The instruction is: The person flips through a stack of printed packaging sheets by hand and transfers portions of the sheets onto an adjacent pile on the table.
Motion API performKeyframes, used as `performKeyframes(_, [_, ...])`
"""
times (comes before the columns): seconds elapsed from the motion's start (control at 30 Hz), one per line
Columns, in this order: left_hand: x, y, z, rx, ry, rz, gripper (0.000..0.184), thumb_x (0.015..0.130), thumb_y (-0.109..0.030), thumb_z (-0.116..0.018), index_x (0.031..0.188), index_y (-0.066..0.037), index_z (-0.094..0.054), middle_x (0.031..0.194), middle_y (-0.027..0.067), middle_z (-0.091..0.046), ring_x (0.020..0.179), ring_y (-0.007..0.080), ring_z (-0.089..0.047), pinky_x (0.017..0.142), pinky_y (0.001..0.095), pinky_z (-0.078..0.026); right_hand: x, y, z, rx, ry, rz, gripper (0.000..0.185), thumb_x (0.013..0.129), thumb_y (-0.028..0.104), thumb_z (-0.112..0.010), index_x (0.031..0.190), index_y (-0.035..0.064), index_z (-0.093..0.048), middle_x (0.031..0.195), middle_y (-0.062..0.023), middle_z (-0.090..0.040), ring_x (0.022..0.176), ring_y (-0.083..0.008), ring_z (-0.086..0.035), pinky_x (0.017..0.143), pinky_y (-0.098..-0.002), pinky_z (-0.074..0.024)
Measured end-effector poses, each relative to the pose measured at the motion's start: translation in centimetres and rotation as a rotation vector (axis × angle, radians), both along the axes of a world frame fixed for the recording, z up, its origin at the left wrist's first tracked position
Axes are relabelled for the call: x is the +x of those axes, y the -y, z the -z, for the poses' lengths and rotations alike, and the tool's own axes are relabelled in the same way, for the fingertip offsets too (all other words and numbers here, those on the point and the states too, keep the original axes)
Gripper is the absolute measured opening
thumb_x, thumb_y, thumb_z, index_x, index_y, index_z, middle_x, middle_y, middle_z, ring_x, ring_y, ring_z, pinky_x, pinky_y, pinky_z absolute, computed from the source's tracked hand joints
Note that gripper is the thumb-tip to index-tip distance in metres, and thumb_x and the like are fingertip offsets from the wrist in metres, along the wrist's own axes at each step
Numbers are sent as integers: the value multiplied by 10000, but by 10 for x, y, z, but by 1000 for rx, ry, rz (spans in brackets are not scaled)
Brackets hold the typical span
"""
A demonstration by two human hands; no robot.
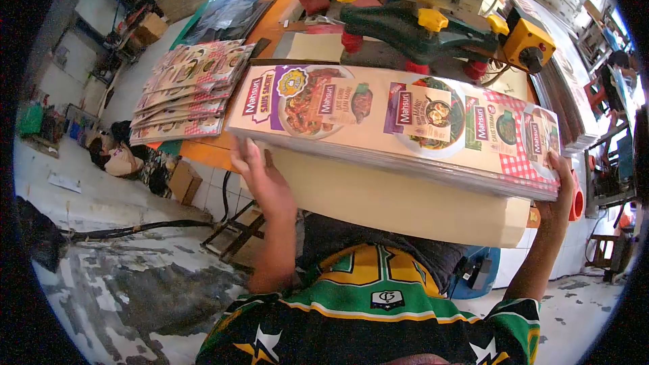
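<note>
A thick stack of long printed sheets point(365, 136) marked "Mahsuri" lies across the front of the machine. My left hand point(262, 174) is at the stack's left front edge, its thumb and fingers against the side. My right hand point(562, 186) grips the right end of the stack, fingers bent around the corner. Beneath and in front of the stack is a cream board point(399, 211). Right behind the stack stands a machine with a dark green clamp bar point(412, 30), yellow knobs and red feet.
Smaller printed packs point(193, 88) are piled on the orange table point(209, 153) at left, with clear plastic point(233, 3) behind them. More long sheets point(564, 88) are stacked at right. A yellow control box point(529, 42) is on the machine. A blue stool point(476, 274) stands below.
</note>
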State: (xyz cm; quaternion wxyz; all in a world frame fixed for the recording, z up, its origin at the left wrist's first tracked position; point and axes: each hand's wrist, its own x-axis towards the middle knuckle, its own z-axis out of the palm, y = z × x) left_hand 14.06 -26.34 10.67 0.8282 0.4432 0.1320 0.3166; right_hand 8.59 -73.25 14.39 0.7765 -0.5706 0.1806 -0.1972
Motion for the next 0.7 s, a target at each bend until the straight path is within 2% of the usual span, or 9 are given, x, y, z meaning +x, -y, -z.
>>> performKeyframes(0.07, [-15, 10, 10, 41, 35, -54, 431, 998, -293, -556, 1335, -47, -448, 1333, 107, -504, 1266, 201, -441, 1058, 378, -357, -2, -10, -6, -100, 25, 72, 183, 866, 170, -663, 988, 36, -637, 971, -89, -671, 836, -180, -666, 726, -324, -564])
performKeyframes(0.17, [-32, 8, 42, -13, -67, -4, 380, 1010, -296, -538, 1294, -59, -451, 1267, 121, -546, 1216, 218, -495, 990, 364, -410, 0, -7, -14, 148, -26, -90, 177, 892, 162, -639, 1001, 23, -634, 968, -76, -664, 851, -170, -660, 733, -328, -560])
performKeyframes(0.23, [-38, 8, 47, -113, -56, 379, 361, 1021, -324, -520, 1258, -62, -446, 1188, 131, -592, 1131, 240, -568, 908, 347, -459, 1, 4, -8, 144, -51, -129, 280, 895, 211, -622, 1089, 9, -616, 1033, -101, -654, 895, -188, -663, 751, -329, -566])
performKeyframes(0.27, [-38, 9, 45, -114, -53, 369, 361, 1021, -324, -520, 1258, -62, -446, 1188, 131, -592, 1131, 240, -568, 908, 347, -459, 2, 5, -8, 136, -79, -150, 383, 898, 259, -605, 1177, -4, -598, 1098, -126, -643, 940, -207, -666, 769, -331, -571])
performKeyframes(0.33, [-36, 14, 32, -114, 25, 722, 370, 1026, -376, -493, 1224, -64, -465, 1135, 136, -622, 1065, 257, -618, 859, 341, -487, 2, 2, -10, 135, -110, -116, 393, 891, 270, -609, 1179, 2, -597, 1098, -110, -644, 902, -219, -675, 735, -341, -578])
performKeyframes(0.43, [-31, 12, 25, -104, 34, 764, 377, 1024, -429, -457, 1191, -93, -489, 1157, 150, -620, 1132, 295, -605, 901, 416, -511, 0, -13, -18, 111, -46, -53, 396, 867, 255, -642, 1170, 4, -600, 1093, -103, -640, 1010, -215, -636, 871, -376, -530])
performKeyframes(0.6, [-25, 5, 36, -272, 21, 919, 406, 1013, -465, -449, 1227, -123, -491, 1186, 165, -613, 1217, 333, -567, 975, 513, -496, -8, 26, 0, 91, 3, -70, 437, 887, 283, -633, 1188, -34, -619, 1196, -146, -609, 1117, -229, -590, 942, -392, -497])
performKeyframes(0.67, [-27, 8, 41, -238, -15, 1007, 557, 969, -556, -455, 1366, -165, -467, 1329, 117, -578, 1264, 348, -528, 978, 580, -473, -14, 15, -9, 167, 46, -31, 433, 930, 271, -604, 1243, -27, -591, 1239, -161, -618, 1167, -252, -585, 996, -411, -475])
performKeyframes(0.7, [-28, 11, 41, -238, -19, 1009, 557, 969, -556, -455, 1366, -165, -467, 1329, 117, -578, 1264, 348, -528, 978, 580, -473, -15, 20, -6, 170, 43, -29, 433, 930, 271, -604, 1243, -27, -591, 1239, -161, -618, 1167, -252, -585, 996, -411, -475])
